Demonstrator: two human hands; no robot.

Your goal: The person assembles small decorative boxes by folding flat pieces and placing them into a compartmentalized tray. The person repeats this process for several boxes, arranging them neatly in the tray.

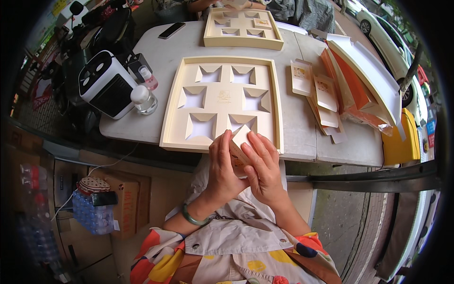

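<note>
Between my two hands is a small cream folding box (239, 144) with a coloured print on one side, tilted just above the table's near edge. My left hand (220, 165) closes on its left side, fingers pointing up. On the other side, my right hand (263, 169) presses its fingers against the upper faces. Just beyond lies a large shallow cream tray box (222, 83). Its insert has several square recesses with folded flaps and a small gold print in the middle; the small box and my fingertips partly cover the nearest right recess.
Flat printed cartons (326, 92) and orange sheets in plastic (357, 85) lie right on the table (142, 52). A white fan unit (109, 85), clear bottle (145, 100) and pink spray bottle (149, 79) stand left. Behind are a phone (171, 30) and a second tray box (242, 41) near another person.
</note>
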